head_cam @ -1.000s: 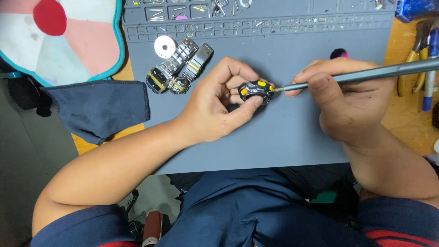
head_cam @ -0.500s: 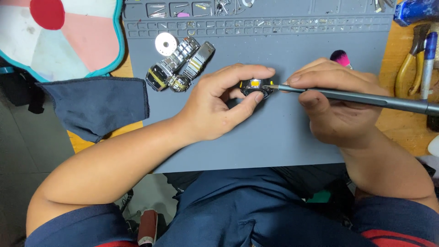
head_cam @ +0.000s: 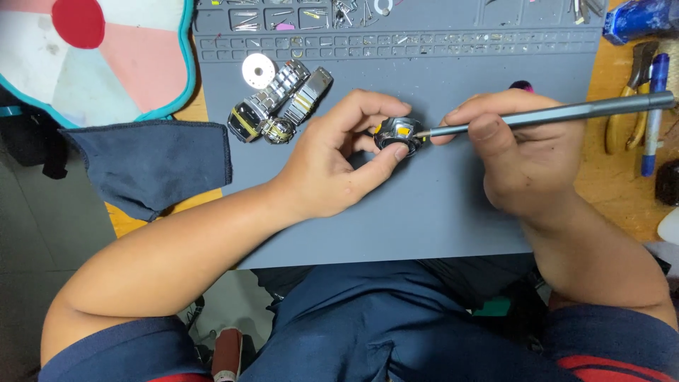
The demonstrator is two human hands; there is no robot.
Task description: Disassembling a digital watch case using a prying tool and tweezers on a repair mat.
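Head view, centre: left hand pinches watch case; right hand grips screwdriver (tip at case) — loosening step, steady pressure needed.

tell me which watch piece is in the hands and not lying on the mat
The small yellow-and-black watch case, pinched by the left hand; the two metal-band watches lie loose, upper left.
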